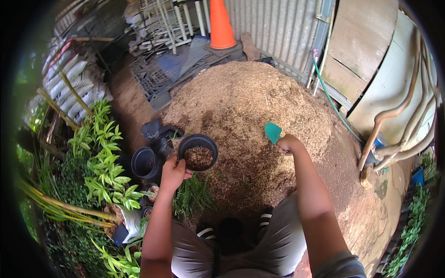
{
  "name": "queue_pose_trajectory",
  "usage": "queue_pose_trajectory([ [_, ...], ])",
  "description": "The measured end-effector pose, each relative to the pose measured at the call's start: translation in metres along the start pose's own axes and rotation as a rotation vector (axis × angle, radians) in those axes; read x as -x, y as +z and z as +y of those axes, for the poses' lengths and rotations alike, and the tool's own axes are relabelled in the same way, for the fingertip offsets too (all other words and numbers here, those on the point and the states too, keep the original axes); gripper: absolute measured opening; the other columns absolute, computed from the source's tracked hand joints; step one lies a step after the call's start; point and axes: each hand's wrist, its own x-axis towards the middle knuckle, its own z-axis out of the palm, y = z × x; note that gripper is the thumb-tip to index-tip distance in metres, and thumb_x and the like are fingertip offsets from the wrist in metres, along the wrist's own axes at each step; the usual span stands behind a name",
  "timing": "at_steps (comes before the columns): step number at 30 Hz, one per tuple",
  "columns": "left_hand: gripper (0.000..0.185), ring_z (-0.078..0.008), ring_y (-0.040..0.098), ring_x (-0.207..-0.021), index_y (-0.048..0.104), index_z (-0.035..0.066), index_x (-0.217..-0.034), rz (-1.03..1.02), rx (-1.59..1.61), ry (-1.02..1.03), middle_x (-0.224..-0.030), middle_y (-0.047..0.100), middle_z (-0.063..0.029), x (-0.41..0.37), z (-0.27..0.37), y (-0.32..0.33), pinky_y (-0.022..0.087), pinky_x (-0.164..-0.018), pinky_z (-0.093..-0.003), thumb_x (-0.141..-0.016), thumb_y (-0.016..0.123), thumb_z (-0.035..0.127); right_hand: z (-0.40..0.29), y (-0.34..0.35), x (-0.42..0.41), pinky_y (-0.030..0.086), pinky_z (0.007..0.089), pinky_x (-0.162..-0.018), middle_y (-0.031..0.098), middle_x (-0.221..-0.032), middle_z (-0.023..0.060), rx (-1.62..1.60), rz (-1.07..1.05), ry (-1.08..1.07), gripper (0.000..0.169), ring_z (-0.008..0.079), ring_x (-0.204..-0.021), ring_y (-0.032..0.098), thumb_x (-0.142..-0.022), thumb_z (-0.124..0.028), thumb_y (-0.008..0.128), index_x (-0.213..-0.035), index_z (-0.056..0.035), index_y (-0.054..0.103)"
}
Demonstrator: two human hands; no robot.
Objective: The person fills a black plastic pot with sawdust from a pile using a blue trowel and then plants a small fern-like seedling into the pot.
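My left hand [174,172] grips the rim of a black plastic plant pot [198,137], tilted so its inside shows. Brown, husk-like potting mix [199,157] partly fills that pot. In my right hand [289,144] is a green hand trowel [273,131], its handle mostly hidden by my fingers. The trowel's blade is over a large mound of tan and dark brown husk-like material [243,100], and I cannot tell if it touches. Under the held pot, a green fern [194,196] spreads its fronds near my feet.
Stacked empty black pots [145,162] and black plastic bags [158,133] lie left of the held pot. Leafy potted plants [107,166] line the left side. Behind the mound stand an orange traffic cone [222,27] and a corrugated metal wall [274,31]. Twisted branches [399,132] stand right.
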Motion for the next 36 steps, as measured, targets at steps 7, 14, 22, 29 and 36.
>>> queue_pose_trajectory([
  [7,0.018,-0.0188,0.069,-0.061,0.056,-0.005,-0.104,-0.102,0.010,-0.014,-0.077,0.067,-0.0125,0.005,0.000,0.013,0.059,-0.056,-0.0300,-0.102,0.048,0.011,0.010,0.016,-0.057,0.052,0.0305,-0.051,0.059,-0.081,0.0092,-0.456,0.124,-0.085,0.026,0.0155,-0.065,0.059,-0.094,-0.023,0.061,-0.089,0.0025,0.059],
  [14,0.023,-0.0179,0.069,-0.065,0.057,-0.005,-0.116,-0.122,0.014,-0.044,-0.080,0.068,-0.0117,0.005,0.002,0.020,0.060,-0.060,-0.0295,-0.102,0.048,0.011,-0.027,0.040,-0.110,0.042,0.0354,-0.041,0.060,-0.057,0.0122,-0.432,0.184,-0.163,0.037,0.0218,-0.045,0.057,-0.095,-0.027,0.057,-0.073,0.0031,0.062],
  [22,0.022,-0.0153,0.069,-0.065,0.059,-0.004,-0.115,-0.109,-0.085,-0.049,-0.083,0.068,-0.0092,-0.006,0.002,0.024,0.058,-0.059,-0.0275,-0.102,0.047,0.009,-0.002,0.065,-0.180,0.032,0.0300,-0.038,0.054,-0.065,0.0054,-0.729,0.127,-0.146,0.034,0.0135,-0.042,0.043,-0.100,-0.036,0.058,-0.098,-0.0032,0.062],
  [29,0.022,-0.0146,0.068,-0.063,0.060,-0.005,-0.114,-0.105,-0.080,-0.062,-0.082,0.069,-0.0083,-0.005,0.002,0.029,0.058,-0.059,-0.0276,-0.102,0.047,0.008,0.006,0.065,-0.170,0.032,0.0278,-0.043,0.048,-0.065,-0.0011,-0.820,0.017,-0.084,0.038,0.0098,-0.048,0.040,-0.098,-0.043,0.060,-0.101,-0.0059,0.064],
  [36,0.020,-0.0174,0.069,-0.064,0.058,-0.006,-0.111,-0.084,-0.058,-0.018,-0.080,0.068,-0.0117,-0.004,0.005,0.026,0.058,-0.059,-0.0296,-0.102,0.048,0.009,-0.009,0.052,-0.137,0.031,0.0232,-0.044,0.044,-0.067,-0.0037,-0.918,-0.075,-0.165,0.042,0.0079,-0.049,0.037,-0.097,-0.051,0.061,-0.105,-0.0096,0.062],
])
